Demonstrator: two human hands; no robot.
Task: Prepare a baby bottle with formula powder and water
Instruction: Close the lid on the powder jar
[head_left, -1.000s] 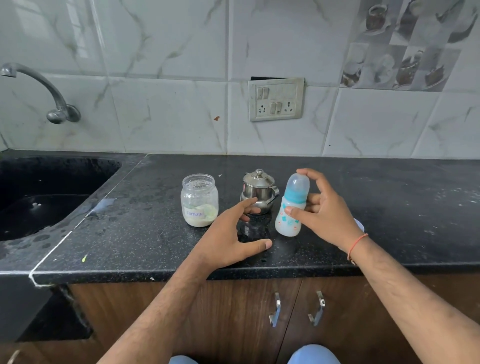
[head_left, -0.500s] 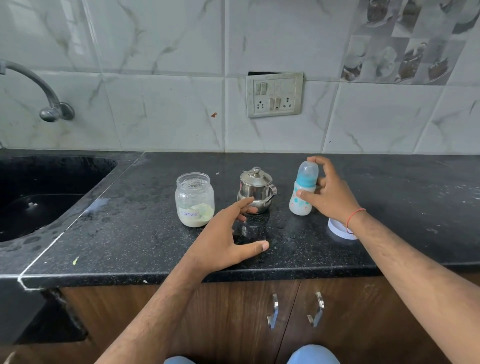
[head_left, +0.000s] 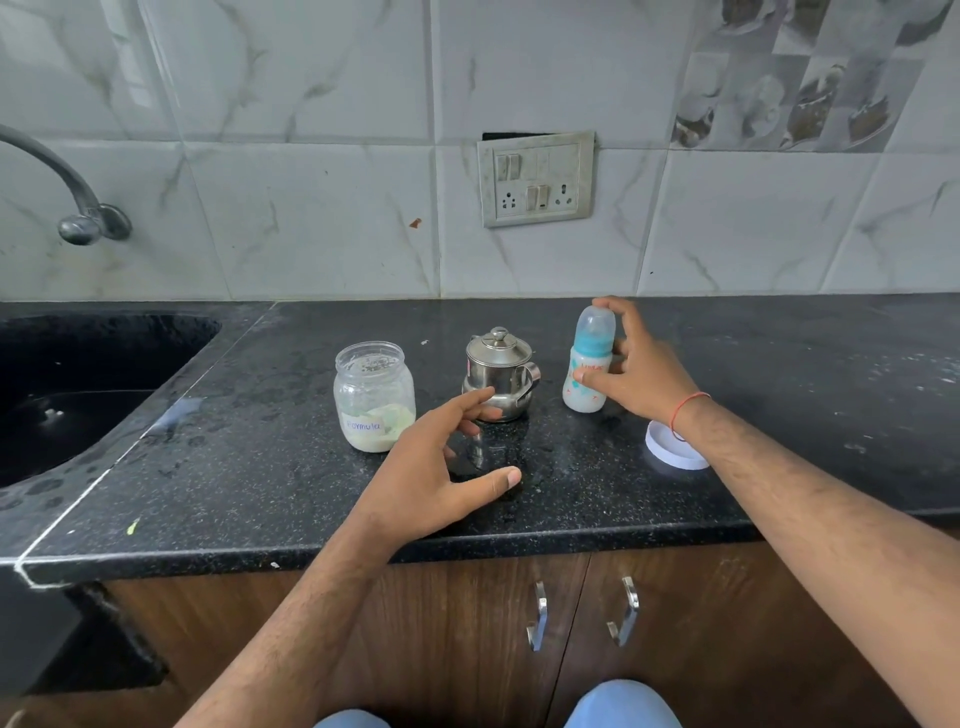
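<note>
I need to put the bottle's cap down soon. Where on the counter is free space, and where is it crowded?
Free: the counter right of the bottle and white lid, and the strip between the jar and sink. Crowded: the middle, where jar, steel pot, bottle and both hands sit close together.
</note>
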